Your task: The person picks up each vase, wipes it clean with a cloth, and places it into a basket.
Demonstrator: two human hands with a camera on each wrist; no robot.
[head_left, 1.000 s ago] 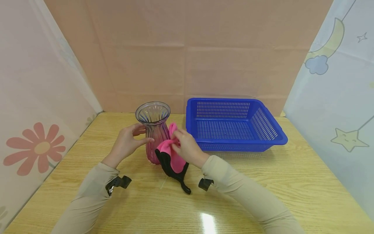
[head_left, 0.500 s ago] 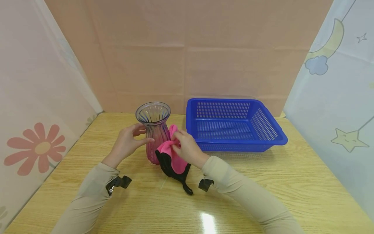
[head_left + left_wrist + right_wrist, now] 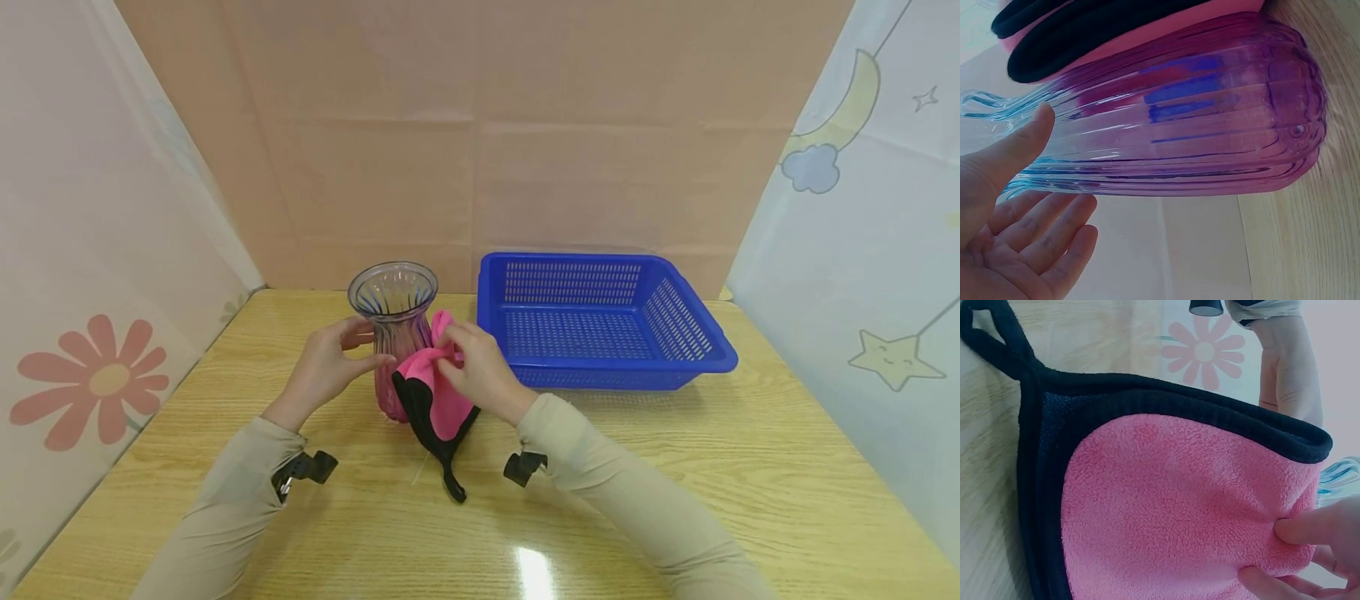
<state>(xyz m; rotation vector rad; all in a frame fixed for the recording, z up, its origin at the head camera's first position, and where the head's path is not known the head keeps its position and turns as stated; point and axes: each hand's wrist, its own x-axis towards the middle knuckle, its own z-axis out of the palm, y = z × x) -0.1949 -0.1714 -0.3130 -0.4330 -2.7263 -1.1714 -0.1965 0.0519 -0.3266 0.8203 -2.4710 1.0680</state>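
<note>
A ribbed glass vase [image 3: 401, 333], bluish at its flared rim and pink lower down, stands upright on the table. My left hand [image 3: 324, 371] holds it below the rim; in the left wrist view the thumb [image 3: 1038, 131] lies along one side and the fingers are at the other. A pink cleaning cloth [image 3: 450, 408] with black edging and a hanging loop is pinched in my right hand [image 3: 480, 371], against the vase's right side. The right wrist view shows the cloth's fleecy pink face [image 3: 1166, 506] bunched at the fingertips, its black loop [image 3: 997, 337] dangling over the table.
A blue perforated plastic basket [image 3: 600, 371] stands at the back right, beyond my right hand. The wood-grain table [image 3: 600, 517] is bounded by a peach cloth backdrop [image 3: 480, 167] and printed side hangings. Black straps circle both sleeves.
My right hand has shifted slightly left and up with the cloth, and the cloth's hanging loop has swung left. The left hand and the vase have stayed in place.
</note>
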